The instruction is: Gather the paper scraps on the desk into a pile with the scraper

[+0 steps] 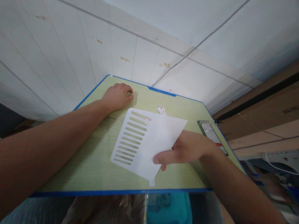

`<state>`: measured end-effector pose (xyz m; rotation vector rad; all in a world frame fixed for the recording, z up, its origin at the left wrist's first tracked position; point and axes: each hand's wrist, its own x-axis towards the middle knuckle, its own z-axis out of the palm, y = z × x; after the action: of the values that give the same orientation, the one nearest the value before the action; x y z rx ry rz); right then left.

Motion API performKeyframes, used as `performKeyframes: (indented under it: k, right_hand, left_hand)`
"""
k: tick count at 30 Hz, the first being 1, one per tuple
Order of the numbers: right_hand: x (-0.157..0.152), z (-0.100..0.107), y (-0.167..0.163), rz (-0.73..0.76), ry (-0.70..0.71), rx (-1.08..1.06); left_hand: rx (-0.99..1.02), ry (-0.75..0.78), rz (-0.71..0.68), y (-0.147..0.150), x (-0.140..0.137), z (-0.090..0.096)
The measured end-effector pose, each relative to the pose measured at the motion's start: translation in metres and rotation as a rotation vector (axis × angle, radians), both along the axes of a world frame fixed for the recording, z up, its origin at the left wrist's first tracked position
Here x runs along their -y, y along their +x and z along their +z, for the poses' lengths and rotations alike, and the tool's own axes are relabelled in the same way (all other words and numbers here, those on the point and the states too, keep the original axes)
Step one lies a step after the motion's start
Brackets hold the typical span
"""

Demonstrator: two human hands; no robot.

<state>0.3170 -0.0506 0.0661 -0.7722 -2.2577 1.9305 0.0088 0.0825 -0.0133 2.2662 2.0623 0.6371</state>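
A thin, flat white plate (158,137) with a row of long slots down its left side is tilted above the tabletop (93,158). My right hand (179,149) grips its right edge, thumb on top and the other fingers mostly hidden beneath. A narrow white tab (152,182) sticks out at its near corner. Against the slots shows a small pinkish-white scrap (147,121). My left hand (119,95) rests on the far left of the tabletop, fingers loosely curled, with a gap beside the thumb and nothing visible in it.
Just beyond the plate lies a crumpled white scrap (161,110). A phone (212,137) lies at the table's right side. Below the near edge stands a turquoise bin (179,208). White wall panels (149,56) rise behind the table; cardboard boxes (263,112) stand to the right.
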Motion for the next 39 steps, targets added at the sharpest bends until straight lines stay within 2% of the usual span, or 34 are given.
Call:
performKeyframes:
  k: [5, 7, 10, 13, 18, 20, 32, 39]
  right_hand:
    - [-0.005, 0.013, 0.006, 0.125, -0.176, 0.11]
    - [-0.007, 0.015, 0.008, 0.138, -0.171, 0.117]
    - [-0.012, 0.01, 0.009, 0.079, -0.116, 0.096]
    - [-0.019, -0.001, 0.006, -0.119, 0.038, 0.014]
    - [-0.037, -0.02, -0.001, -0.715, 0.56, -0.052]
    - [-0.042, -0.026, -0.002, -0.815, 0.641, -0.032]
    - [-0.052, -0.049, -0.009, -0.809, 0.657, 0.004]
    - [-0.056, -0.054, -0.008, -0.835, 0.646, 0.005]
  left_hand:
    - [-0.011, -0.029, -0.019, 0.0, 0.002, 0.005]
    - [-0.01, -0.039, -0.01, 0.001, 0.004, 0.008]
    - [-0.019, -0.031, -0.013, 0.003, 0.007, 0.011]
    - [-0.036, -0.031, -0.02, 0.002, 0.008, 0.011]
    - [-0.031, -0.014, -0.023, -0.003, 0.006, 0.006]
    - [-0.026, -0.005, -0.025, -0.004, 0.004, 0.003]
    - [-0.02, 0.009, -0.03, -0.004, 0.004, 0.001]
    - [-0.016, 0.014, -0.028, -0.005, 0.003, -0.001]
